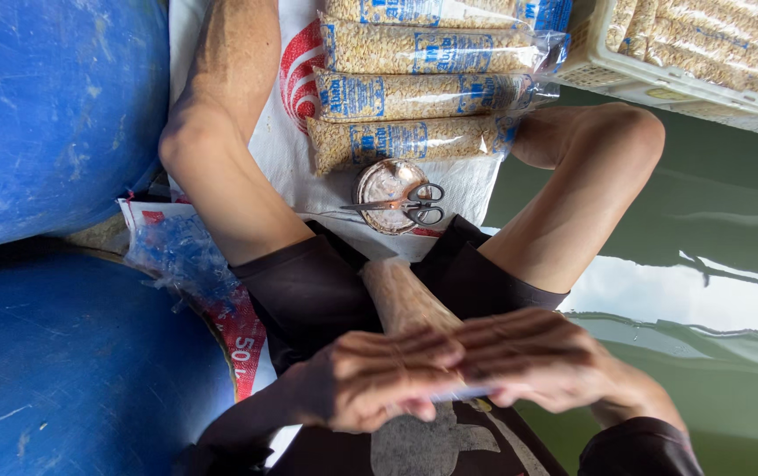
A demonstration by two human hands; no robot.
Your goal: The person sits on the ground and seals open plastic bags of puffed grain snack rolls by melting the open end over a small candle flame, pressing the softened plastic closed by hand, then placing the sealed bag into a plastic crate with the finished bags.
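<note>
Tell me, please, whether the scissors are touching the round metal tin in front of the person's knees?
Touching: the head view shows the scissors lying flat across the top of the round metal tin, blades resting on its surface with no gap.

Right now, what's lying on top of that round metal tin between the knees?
A pair of scissors lies across the round tin, handles toward the right. The tin sits on a white sack; its underside is hidden.

head cam, close, straight down onto lap
</note>
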